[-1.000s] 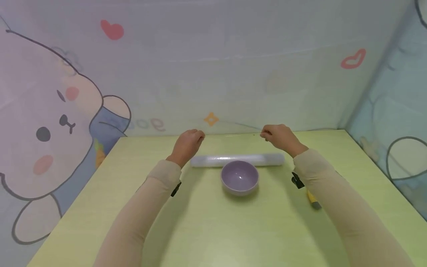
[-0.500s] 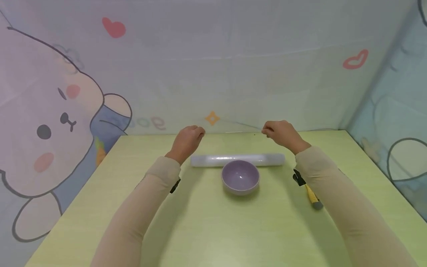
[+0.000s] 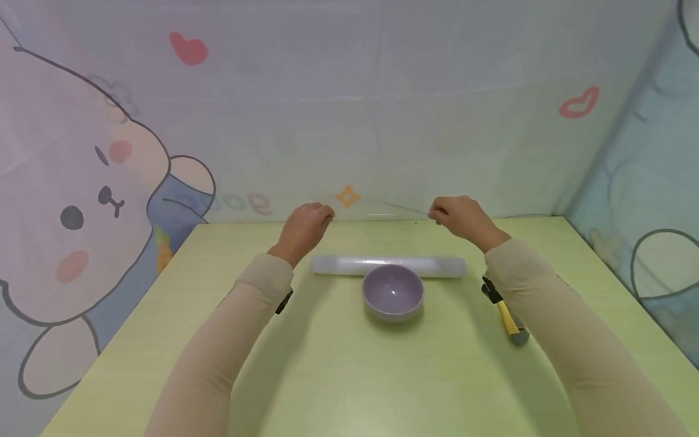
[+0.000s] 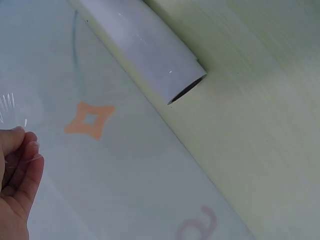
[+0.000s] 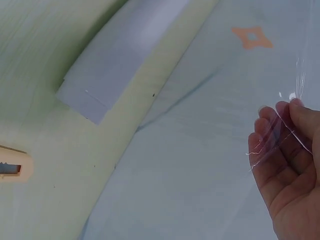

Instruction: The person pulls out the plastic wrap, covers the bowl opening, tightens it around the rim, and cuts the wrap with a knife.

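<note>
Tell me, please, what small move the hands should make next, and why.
I would probably draw the clear film toward the person and lower it over the purple bowl. The left hand and right hand each pinch the film, and in the head view they appear beyond the white roll, while the bowl stands uncovered on the roll's near side.

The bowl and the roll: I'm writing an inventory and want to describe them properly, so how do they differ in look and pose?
The bowl is purple; the roll is whitish. The bowl is round with a wide open top, while the roll is a long tube. The bowl stands upright, nearer the person; the roll lies on its side behind it. Both rest on the light green table.
</note>
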A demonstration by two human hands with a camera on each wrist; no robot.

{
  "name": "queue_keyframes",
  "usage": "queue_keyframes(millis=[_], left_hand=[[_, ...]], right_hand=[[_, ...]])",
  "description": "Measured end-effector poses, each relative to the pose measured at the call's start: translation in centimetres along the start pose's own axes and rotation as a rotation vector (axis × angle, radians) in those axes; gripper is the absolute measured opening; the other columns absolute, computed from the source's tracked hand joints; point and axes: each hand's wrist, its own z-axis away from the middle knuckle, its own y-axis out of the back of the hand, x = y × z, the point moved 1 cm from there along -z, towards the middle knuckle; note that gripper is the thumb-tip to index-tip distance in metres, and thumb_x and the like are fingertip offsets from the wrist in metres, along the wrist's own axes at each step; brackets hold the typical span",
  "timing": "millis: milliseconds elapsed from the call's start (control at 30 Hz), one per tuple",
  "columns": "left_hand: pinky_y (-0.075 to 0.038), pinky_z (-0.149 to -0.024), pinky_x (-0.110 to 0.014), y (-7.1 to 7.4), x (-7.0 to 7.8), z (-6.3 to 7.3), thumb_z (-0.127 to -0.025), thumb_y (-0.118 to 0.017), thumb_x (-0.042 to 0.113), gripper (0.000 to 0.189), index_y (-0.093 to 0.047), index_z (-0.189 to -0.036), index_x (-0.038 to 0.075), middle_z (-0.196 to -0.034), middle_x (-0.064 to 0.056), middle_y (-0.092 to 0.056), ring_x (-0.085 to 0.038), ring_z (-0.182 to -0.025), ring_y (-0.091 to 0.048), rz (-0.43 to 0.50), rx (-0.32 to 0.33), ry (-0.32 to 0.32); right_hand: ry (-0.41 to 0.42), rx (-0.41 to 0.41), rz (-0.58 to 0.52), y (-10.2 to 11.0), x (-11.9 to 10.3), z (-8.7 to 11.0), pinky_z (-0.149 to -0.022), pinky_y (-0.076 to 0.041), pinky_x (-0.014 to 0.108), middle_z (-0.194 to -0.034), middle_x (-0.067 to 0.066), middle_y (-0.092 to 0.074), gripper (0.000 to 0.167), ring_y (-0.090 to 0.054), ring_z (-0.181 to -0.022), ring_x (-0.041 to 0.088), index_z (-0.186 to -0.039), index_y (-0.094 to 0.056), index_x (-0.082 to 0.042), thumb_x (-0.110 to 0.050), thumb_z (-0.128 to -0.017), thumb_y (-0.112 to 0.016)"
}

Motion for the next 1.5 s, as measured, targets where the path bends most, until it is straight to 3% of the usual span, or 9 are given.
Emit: queue_keyframes(millis=[567, 1500], left_hand=[[-0.051, -0.077, -0.035, 1.3, 0.0, -0.4, -0.089, -0.059, 0.009, 0.014, -0.067, -0.098, 0.003, -0.09, -0.011, -0.068, -0.027, -0.084, -0.063, 0.026, 0.046, -0.036], [-0.051, -0.078, -0.034, 3.0, -0.1, -1.3, -0.089, -0.059, 0.009, 0.016, -0.067, -0.1, 0.002, -0.093, -0.012, -0.067, -0.026, -0.086, -0.063, 0.015, 0.056, -0.044]], right_hand=[[0.037, 0.039, 0.004, 1.5, -0.4, -0.4, -0.068, -0.045, 0.037, -0.088, 0.011, -0.066, 0.022, -0.058, -0.073, 0.021, -0.104, -0.063, -0.004, -0.019, -0.096, -0.049], [0.028, 0.054, 0.009, 3.5, -1.2, -0.6, -0.067, -0.046, 0.038, -0.086, 0.011, -0.065, 0.021, -0.059, -0.074, 0.023, -0.101, -0.063, -0.004, -0.019, -0.096, -0.049]])
